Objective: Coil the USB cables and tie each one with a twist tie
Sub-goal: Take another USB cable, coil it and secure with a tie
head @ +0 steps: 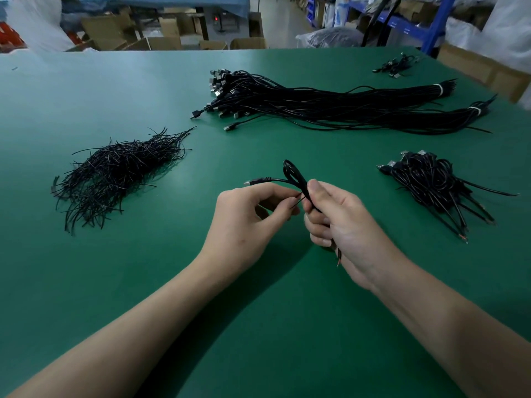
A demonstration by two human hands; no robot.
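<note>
Clamping the coiled USB cable [289, 174] above the bench's [143, 282] middle, the right hand [344, 225] is bunching its loops in curled fingers [315, 191] so the left hand [247, 222], pinching the twist tie [298, 200], can wrap them.

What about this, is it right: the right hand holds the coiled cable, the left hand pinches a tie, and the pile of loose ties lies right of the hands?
Not quite. The head view shows the pile of loose ties left of the hands. The rest stands: the right hand holds the coiled cable and the left hand pinches a tie.
</note>
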